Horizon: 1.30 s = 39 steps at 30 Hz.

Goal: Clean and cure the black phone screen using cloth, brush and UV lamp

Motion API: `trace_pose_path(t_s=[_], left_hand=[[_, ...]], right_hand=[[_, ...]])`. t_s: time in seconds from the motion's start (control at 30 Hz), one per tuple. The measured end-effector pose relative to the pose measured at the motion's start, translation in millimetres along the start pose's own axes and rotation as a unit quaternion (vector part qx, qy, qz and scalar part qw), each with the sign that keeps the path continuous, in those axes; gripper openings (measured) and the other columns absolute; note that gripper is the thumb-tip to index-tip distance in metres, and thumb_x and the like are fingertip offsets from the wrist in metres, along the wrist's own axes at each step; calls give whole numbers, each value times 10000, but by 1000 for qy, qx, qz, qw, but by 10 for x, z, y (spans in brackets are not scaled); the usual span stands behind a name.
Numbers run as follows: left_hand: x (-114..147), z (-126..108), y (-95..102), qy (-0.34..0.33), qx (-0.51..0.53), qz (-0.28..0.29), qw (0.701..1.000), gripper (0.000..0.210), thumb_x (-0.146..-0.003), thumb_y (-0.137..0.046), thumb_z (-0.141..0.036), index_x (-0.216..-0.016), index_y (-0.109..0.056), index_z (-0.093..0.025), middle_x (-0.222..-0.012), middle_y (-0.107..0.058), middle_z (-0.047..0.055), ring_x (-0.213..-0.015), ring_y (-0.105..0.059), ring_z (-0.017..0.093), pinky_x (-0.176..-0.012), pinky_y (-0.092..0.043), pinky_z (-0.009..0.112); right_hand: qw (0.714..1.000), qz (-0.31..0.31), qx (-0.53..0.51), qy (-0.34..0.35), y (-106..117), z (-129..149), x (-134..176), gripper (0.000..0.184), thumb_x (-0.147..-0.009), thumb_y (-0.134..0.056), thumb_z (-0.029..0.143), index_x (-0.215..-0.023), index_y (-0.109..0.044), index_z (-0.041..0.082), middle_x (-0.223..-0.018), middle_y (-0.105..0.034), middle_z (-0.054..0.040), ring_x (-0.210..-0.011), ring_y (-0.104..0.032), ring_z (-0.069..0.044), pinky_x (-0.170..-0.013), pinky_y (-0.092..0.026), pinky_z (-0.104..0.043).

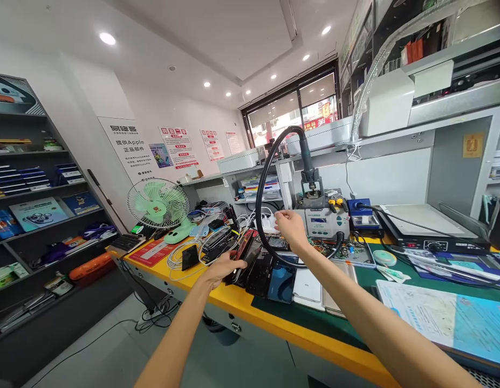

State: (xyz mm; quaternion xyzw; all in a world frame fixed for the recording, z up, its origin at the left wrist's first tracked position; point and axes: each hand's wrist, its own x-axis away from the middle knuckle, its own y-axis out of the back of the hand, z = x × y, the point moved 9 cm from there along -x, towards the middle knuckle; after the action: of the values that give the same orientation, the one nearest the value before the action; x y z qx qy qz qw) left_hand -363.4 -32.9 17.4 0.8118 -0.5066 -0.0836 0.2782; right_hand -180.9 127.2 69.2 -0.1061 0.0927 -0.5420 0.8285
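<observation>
At the bench's front edge, my left hand (222,270) has its thumb and fingers closed round a dark, thin phone (244,246) that stands tilted among other dark phones. My right hand (290,228) is raised behind the loop of a thick black hose (261,205), near some white plugs and cables (266,222). Its fingers are curled together, and what they hold, if anything, is too small to make out. Beside my left hand lie a dark blue phone (281,283) and a white Mi device (307,284).
A grey rework station (323,220) carries the hose. Left of it stand a green fan (158,203) and a heap of phones and white cables (180,258). On the right are a flat heating plate (431,226) and a printed blue-white board (447,318). Bookshelves (39,215) line the left.
</observation>
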Motion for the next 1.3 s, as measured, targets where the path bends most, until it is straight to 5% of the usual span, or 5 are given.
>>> trace_pose_path(t_s=[0.1,0.23,0.47,0.63,1.3], left_hand=[[154,59,72,-10,53,-21,998,358,-923,-618,-342,-1236,-578,-174,-1229,-622,88,-1032,-639,226,-866,-554,443],[503,163,55,-37,125,-38,991,367,-917,-622,-334,-1242,-566,-174,-1169,-639,78,-994,-646,216,-850,-552,429],[1108,561,-340,-58,201,-41,977,894,-604,-794,-578,-1331,-441,-198,-1145,-678,106,-1124,-631,288,-960,-501,369],[1257,693,-534,-49,204,-33,977,1020,-553,-794,-596,-1362,-327,-185,-1119,-657,137,-1086,-643,315,-973,-490,407],[1325,225,-1103,-64,184,101,976,1015,-670,-767,-467,-1452,-186,-184,-1189,-595,134,-1104,-601,278,-943,-489,365]], right_hand=[[999,16,-38,-18,-27,-44,444,275,-975,-614,326,-1190,-616,155,-1201,-624,-85,-993,-646,-231,-835,-565,-404],[987,82,-83,-107,-163,-577,1145,222,-973,-598,321,-1118,-616,155,-1092,-643,-90,-899,-660,-205,-738,-592,-361],[941,187,-153,-236,-559,-1532,1875,523,-715,-725,632,-950,-629,175,-1022,-628,-136,-816,-680,-290,-556,-595,-417],[932,240,-198,-184,-574,-1442,2042,534,-729,-717,651,-908,-695,148,-909,-677,-117,-800,-667,-263,-573,-571,-339],[971,218,-60,-76,73,-1131,2042,393,-874,-661,497,-1114,-727,193,-959,-703,-58,-708,-594,-183,-610,-595,-308]])
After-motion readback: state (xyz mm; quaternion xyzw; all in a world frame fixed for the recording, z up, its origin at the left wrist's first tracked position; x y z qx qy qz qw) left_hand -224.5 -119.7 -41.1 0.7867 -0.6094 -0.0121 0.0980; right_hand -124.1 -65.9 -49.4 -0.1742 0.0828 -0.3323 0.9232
